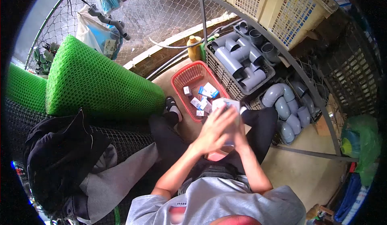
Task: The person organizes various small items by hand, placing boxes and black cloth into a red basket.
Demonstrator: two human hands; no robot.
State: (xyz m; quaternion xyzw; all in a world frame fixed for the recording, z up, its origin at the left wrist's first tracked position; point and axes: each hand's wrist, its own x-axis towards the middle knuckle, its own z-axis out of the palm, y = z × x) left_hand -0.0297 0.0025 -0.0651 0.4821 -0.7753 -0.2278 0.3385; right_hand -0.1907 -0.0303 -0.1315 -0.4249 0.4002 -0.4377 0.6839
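Note:
Both of my hands are closed around a small white carton (226,102), held above my lap at the near end of a red plastic basket. My left hand (216,130) covers most of the carton's near side, its fingers pressed along it. My right hand (239,131) grips from the other side and is partly hidden behind the left. The carton's upper end shows beyond my fingertips. In the red basket (175,88) lie several small white boxes (200,104) and a blue-and-white box (209,90).
Grey pipe fittings (242,53) fill a dark crate (261,88) ahead on the right; grey elbows (282,104) lie nearer. A metal frame (308,79) curves past them. A green mesh roll (100,79) stands left, beside a dark jacket (56,156). A yellow bottle (194,49) stands beyond the basket.

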